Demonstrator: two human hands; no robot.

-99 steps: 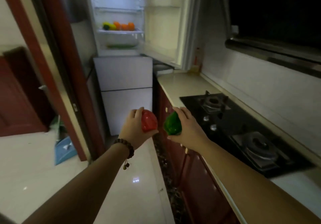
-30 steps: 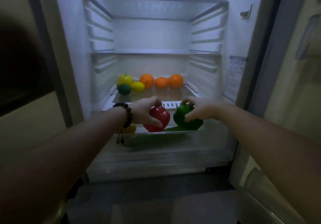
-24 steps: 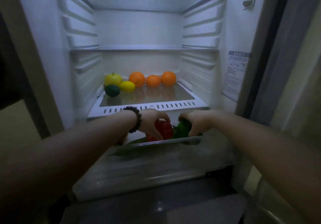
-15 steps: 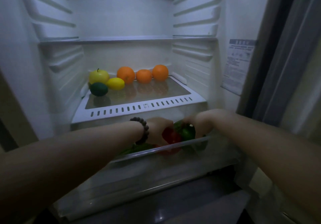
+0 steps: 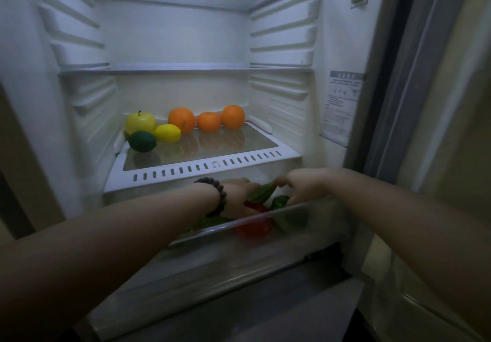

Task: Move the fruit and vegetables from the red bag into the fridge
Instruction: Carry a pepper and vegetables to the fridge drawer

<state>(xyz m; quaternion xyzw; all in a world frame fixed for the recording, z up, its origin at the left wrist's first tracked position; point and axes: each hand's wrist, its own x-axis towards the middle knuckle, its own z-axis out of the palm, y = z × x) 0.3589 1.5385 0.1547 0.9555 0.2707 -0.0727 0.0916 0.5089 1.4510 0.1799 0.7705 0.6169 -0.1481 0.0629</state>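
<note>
Both hands in the clear plastic crisper drawer [image 5: 265, 238] of the open white fridge [image 5: 332, 36].

Left hand [image 5: 237, 195], beaded bracelet [image 5: 216, 193] at the wrist, on the red bell pepper [image 5: 253, 224]; right hand [image 5: 303, 186] just beside, on the green bell pepper [image 5: 279, 201]; grips blurred, cannot tell. Above the hands: glass shelf [image 5: 202, 166] with yellow apple [image 5: 140, 122], lemon [image 5: 167, 133], lime [image 5: 142, 141], three oranges [image 5: 208, 121]. Right of them: printed wall label [image 5: 341, 106], unreadable.

L arm: extended fwd, beaded bracelet [image 5: 216, 195] on wrist | L hand [image 5: 237, 195]: low, fingers hidden | R arm: extended | R hand [image 5: 300, 185]: knuckles up, fingers curled down | hands near
</note>
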